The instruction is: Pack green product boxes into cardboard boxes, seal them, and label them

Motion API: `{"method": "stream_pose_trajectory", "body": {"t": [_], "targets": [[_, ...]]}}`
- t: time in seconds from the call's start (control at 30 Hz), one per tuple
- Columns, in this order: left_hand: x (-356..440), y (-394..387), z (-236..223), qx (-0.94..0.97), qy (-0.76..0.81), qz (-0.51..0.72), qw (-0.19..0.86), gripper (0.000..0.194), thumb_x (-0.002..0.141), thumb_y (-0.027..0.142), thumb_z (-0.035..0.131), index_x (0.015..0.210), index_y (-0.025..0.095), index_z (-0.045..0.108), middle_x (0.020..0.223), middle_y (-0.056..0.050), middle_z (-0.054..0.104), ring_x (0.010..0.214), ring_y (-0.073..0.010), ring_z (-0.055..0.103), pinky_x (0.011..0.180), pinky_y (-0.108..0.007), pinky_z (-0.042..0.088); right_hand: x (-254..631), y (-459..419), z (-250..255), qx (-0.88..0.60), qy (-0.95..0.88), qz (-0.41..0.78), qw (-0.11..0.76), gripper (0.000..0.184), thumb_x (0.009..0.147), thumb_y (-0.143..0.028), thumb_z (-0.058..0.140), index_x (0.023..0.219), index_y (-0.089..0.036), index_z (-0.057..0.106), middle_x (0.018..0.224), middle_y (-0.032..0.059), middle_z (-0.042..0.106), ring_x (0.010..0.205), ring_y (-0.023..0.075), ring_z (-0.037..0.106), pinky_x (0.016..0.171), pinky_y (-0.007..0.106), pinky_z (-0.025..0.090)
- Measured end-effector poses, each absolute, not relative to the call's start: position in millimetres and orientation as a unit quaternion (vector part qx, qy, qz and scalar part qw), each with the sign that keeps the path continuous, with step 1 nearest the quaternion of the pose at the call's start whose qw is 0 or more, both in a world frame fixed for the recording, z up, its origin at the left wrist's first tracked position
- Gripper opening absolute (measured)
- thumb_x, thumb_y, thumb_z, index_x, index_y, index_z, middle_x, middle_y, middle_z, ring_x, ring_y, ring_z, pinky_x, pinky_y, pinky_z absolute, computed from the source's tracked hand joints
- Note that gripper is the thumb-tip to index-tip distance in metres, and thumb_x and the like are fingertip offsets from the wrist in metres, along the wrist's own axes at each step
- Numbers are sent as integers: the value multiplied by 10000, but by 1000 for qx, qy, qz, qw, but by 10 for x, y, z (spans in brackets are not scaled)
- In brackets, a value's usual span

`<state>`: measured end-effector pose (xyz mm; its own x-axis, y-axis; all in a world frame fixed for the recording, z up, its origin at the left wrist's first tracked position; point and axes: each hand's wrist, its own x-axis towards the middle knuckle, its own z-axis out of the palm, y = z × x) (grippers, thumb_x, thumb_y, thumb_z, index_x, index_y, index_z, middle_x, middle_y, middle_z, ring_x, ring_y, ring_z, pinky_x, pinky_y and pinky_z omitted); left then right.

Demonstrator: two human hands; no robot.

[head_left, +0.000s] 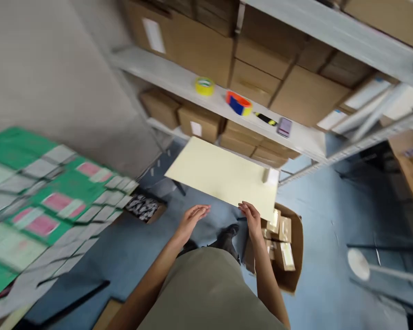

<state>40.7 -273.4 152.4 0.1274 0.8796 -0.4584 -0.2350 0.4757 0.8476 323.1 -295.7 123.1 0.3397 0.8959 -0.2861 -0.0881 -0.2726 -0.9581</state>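
Observation:
My left hand (192, 222) hovers before the near edge of a pale yellow tabletop (213, 169), fingers loosely stretched out and nothing visible in them. By the table's near right edge is my right hand (251, 217), its fingers slightly bent and apart, also holding nothing that I can see; whether it touches the edge I cannot tell. A small white object (271, 176), blurred, stands at the right end of the tabletop.
Behind the table, a shelf (172, 75) bears yellow tape (204, 85), a multicoloured roll (239, 103) and a phone (284, 127). An open carton (298, 256) of small boxes stands right. Green sheets and packets (69, 178) cover a left surface. Shelved cardboard boxes (203, 46) fill the back.

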Motion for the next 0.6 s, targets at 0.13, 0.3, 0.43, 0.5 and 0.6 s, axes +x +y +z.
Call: {"method": "stream_pose_trajectory", "body": {"t": [0.13, 0.3, 0.43, 0.5, 0.6], "targets": [[-422, -3105, 1618, 197, 540, 532, 622, 583, 644, 719, 1000, 893, 217, 842, 1311, -188, 852, 1276, -397, 781, 1201, -557, 566, 2290, -2643, 1500, -588, -401, 546, 442, 661, 848, -773, 860, 1197, -212, 843, 1232, 169, 890, 1154, 349, 851, 1113, 568, 628], [-1158, -3485, 1584, 60, 559, 645, 517, 588, 592, 679, 1027, 898, 208, 855, 1290, -183, 851, 1238, -375, 780, 1163, -527, 572, 1231, -2389, 1740, -514, -494, 610, 345, 625, 889, -753, 855, 1225, -226, 845, 1254, 156, 887, 1172, 339, 849, 1127, 551, 630], [-1592, -3633, 1541, -16, 566, 703, 431, 529, 585, 615, 1031, 859, 216, 818, 1243, -159, 850, 1190, -341, 777, 1127, -488, 577, 550, -2147, 1781, -450, -565, 641, 260, 590, 953, -744, 809, 1252, -237, 839, 1285, 150, 881, 1208, 329, 842, 1135, 531, 633], [-1791, -3655, 1537, -42, 571, 722, 389, 489, 605, 584, 1018, 829, 219, 783, 1220, -150, 847, 1166, -329, 777, 1098, -472, 582, 228, -1980, 1722, -423, -591, 649, 224, 609, 950, -763, 797, 1253, -235, 834, 1280, 152, 881, 1195, 334, 844, 1115, 529, 644], [-2078, -3630, 1560, -76, 587, 733, 336, 462, 619, 544, 1003, 835, 219, 755, 1203, -144, 840, 1144, -323, 780, 1060, -460, 586, -251, -1684, 1586, -390, -626, 646, 196, 642, 935, -794, 772, 1239, -230, 825, 1274, 156, 879, 1185, 343, 840, 1104, 529, 650]]}}
